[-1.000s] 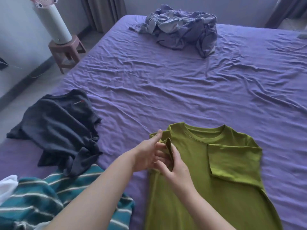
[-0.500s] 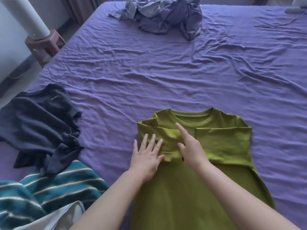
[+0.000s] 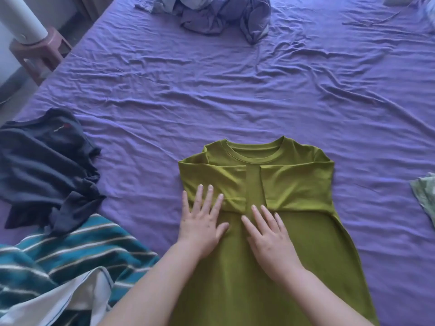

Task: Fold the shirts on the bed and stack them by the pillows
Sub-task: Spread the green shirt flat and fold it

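Both hands [image 3: 235, 234] press flat on the green shirt [image 3: 294, 184]; sleeves folded inward.

A home bedroom: a wide bed [image 3: 235, 90] under a wrinkled purple sheet, with loose shirts [image 3: 44, 165] strewn across it.

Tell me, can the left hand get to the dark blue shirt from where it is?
Probably yes. The left hand lies flat on the green shirt, and the dark blue shirt lies off to its left on the bed. Only bare sheet lies between them, though it may need a stretch.
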`<state>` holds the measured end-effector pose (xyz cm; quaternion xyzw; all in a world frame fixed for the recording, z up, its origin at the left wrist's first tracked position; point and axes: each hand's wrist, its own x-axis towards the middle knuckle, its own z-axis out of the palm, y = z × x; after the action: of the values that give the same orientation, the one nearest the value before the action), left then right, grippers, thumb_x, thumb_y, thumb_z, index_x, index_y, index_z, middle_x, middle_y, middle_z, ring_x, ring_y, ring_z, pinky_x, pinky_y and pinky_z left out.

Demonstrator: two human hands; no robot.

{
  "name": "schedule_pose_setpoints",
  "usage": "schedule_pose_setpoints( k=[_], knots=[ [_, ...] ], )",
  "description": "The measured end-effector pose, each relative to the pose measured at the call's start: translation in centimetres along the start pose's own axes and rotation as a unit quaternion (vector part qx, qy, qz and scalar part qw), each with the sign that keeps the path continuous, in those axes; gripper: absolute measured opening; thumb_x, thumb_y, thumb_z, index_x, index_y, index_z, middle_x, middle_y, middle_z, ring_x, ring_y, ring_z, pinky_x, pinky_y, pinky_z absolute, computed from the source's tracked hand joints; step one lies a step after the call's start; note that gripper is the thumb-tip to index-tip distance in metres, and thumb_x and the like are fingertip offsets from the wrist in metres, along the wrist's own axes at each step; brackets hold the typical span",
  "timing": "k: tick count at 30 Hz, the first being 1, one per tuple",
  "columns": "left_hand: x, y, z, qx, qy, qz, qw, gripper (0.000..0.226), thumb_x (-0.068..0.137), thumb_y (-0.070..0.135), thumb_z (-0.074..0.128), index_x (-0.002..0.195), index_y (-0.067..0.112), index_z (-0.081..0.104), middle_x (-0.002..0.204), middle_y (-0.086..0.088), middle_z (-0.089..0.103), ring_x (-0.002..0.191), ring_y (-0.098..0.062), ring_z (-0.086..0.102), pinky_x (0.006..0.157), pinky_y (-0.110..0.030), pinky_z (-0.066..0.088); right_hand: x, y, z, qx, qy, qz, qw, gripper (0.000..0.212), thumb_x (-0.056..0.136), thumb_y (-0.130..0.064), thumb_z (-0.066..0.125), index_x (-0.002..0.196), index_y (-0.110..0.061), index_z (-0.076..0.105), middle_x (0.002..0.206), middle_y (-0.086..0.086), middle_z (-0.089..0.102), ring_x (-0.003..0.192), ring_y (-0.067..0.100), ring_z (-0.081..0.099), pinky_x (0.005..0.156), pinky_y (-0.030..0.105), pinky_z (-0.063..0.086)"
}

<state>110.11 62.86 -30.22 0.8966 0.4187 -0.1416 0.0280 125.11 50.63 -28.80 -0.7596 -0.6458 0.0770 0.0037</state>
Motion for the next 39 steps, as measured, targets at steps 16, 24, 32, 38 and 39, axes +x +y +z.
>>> schedule_pose_setpoints(
  k=[16,24,32,38,39],
  knots=[
    [-24.8,14.1,2.2,-0.041,-0.124,0.179,0.975,0.069,0.074,0.061,0.063,0.134,0.030,0.050,0.151,-0.008,0.032,0.140,-0.027,0.028,0.108,-0.055,0.032,-25.5,2.4,0.6,0.068,-0.092,-0.063,0.991,0.066,0.047,-0.043,0.089,0.106,-0.021,0.070,0.125,0.013,0.061,0.115,0.028,0.059,0.088,0.046,0.051],
    [-30.4,16.0,2.5,-0.079,-0.160,0.133,0.975,0.057,0.047,0.061,0.080,0.087,0.023,0.067,0.132,-0.005,0.056,0.129,-0.023,0.047,0.104,-0.045,0.042,-31.8,2.5,1.8,0.117,-0.094,-0.078,0.986,0.050,0.034,-0.041,0.090,0.075,-0.026,0.065,0.117,0.005,0.066,0.112,0.024,0.062,0.087,0.041,0.052],
    [-29.6,16.6,4.4,-0.184,-0.034,0.081,0.979,0.022,0.052,0.020,0.086,0.063,0.019,0.068,0.105,-0.004,0.066,0.102,-0.027,0.064,0.080,-0.038,0.053,-31.3,2.2,2.5,0.154,-0.017,-0.034,0.987,0.026,0.053,-0.027,0.088,0.069,-0.026,0.067,0.110,0.004,0.068,0.107,0.024,0.063,0.086,0.038,0.049],
    [-27.3,14.9,3.3,-0.290,-0.056,-0.011,0.955,0.019,0.096,0.031,0.047,0.107,0.017,0.055,0.107,-0.001,0.061,0.106,-0.021,0.054,0.083,-0.032,0.042,-28.8,3.1,0.5,0.253,-0.009,0.035,0.967,0.008,0.085,-0.018,0.066,0.092,-0.013,0.067,0.095,0.004,0.063,0.083,0.030,0.064,0.072,0.036,0.051],
    [-26.4,14.6,2.6,-0.305,-0.053,-0.036,0.950,0.019,0.097,0.032,0.044,0.108,0.019,0.052,0.104,-0.001,0.063,0.101,-0.022,0.056,0.077,-0.032,0.042,-27.9,3.2,0.0,0.259,-0.025,0.070,0.963,0.015,0.092,-0.023,0.057,0.101,-0.014,0.064,0.097,0.003,0.061,0.084,0.030,0.062,0.070,0.038,0.049]
  ],
)
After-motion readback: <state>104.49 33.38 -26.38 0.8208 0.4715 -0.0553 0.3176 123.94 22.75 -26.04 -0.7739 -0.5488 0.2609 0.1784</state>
